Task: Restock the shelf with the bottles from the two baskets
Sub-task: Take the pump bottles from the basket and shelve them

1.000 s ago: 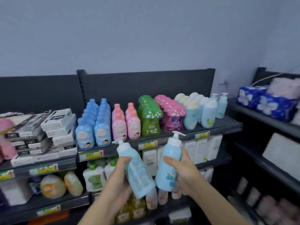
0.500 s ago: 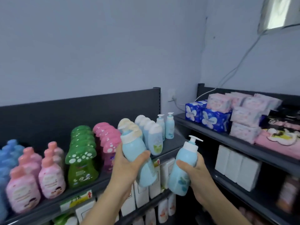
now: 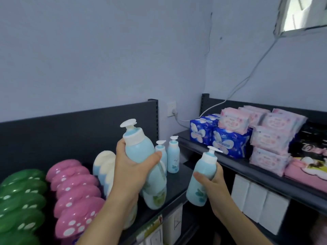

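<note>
My left hand grips a light blue pump bottle with a white cap, tilted left, above the dark shelf. My right hand grips a second light blue pump bottle, held upright just off the shelf's right end. Two matching pump bottles stand at the back right of the shelf, beside rows of white-capped blue bottles. No basket is in view.
Pink mushroom-cap bottles and green ones fill the shelf's left part. A side shelf on the right carries blue tissue packs and pink packs. White boxes sit below it. A wall socket with cable is behind.
The view has swung right and closer to the shelf's right end. Both hands rose with their bottles; the left one now sits higher, over the shelf.
</note>
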Available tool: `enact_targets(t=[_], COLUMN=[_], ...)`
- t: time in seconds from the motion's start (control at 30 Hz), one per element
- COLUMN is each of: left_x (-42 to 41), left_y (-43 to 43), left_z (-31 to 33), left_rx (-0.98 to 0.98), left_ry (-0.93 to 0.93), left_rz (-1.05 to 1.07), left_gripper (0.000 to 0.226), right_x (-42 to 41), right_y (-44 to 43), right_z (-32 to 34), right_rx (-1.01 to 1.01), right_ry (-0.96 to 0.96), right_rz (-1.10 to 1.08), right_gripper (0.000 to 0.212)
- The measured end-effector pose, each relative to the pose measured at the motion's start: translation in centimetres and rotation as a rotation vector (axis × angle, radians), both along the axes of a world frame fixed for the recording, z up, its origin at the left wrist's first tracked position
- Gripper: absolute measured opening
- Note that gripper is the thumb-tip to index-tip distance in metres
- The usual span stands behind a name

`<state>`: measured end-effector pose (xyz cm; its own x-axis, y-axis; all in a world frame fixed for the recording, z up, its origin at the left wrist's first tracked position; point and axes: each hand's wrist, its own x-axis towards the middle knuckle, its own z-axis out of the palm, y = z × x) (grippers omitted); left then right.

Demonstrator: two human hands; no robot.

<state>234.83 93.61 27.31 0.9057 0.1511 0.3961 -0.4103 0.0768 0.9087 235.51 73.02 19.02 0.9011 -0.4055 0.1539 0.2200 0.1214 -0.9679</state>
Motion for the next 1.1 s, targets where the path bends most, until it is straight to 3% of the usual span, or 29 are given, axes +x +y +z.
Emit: enact_targets(t=[0.37, 0.57, 0.77, 1.1], left_x=[4.6, 5.7, 7.8, 10.3], left_y=[-4.1, -8.1, -13.1, -16.7], left_z=[0.4, -0.3, -3.8, -9.7], left_rx=[-0.013, 0.025, 0.051, 0.174], left_ry=[0.009, 0.055, 0.101, 0.178], left_rz=[-0.010, 0.055, 0.203, 0.382], left_gripper=[0.040, 0.062, 0.046, 0.044], right_x=[9.2, 13.6, 16.6, 17.8], right_y=[-2.7, -4.4, -5.6, -8.0], right_z=[-1.6, -3.7, -6.0, -6.6], right_rx=[-0.200, -0.286, -0.341, -0.476], right_ry=[-0.038, -0.081, -0.084, -0.110], right_rz=[0.073, 0.240, 0.378, 0.582], right_gripper=[0.068, 0.065, 0.073, 0.084])
